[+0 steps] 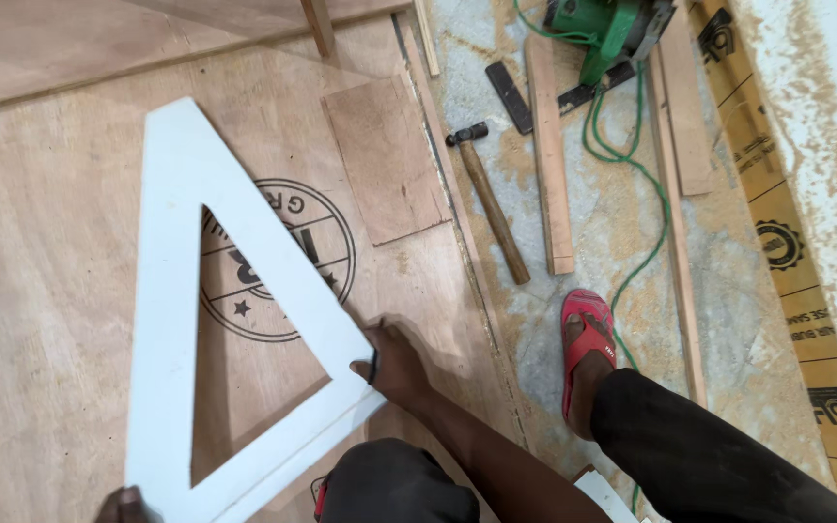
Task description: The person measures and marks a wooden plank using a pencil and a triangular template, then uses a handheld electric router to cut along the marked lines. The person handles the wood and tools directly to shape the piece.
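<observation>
While gripping, right hand (394, 363) fingers curled on white triangle frame (171, 291) (corner)

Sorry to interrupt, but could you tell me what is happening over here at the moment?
A person crouches over a plywood sheet on the floor, holding a white triangular frame flat on it. The right hand grips the frame's lower right corner; the left hand, barely in view, touches its bottom left corner. To the right, on the sawdust-covered floor, lie a hammer, several wooden strips and a green power saw with its green cord.
</observation>
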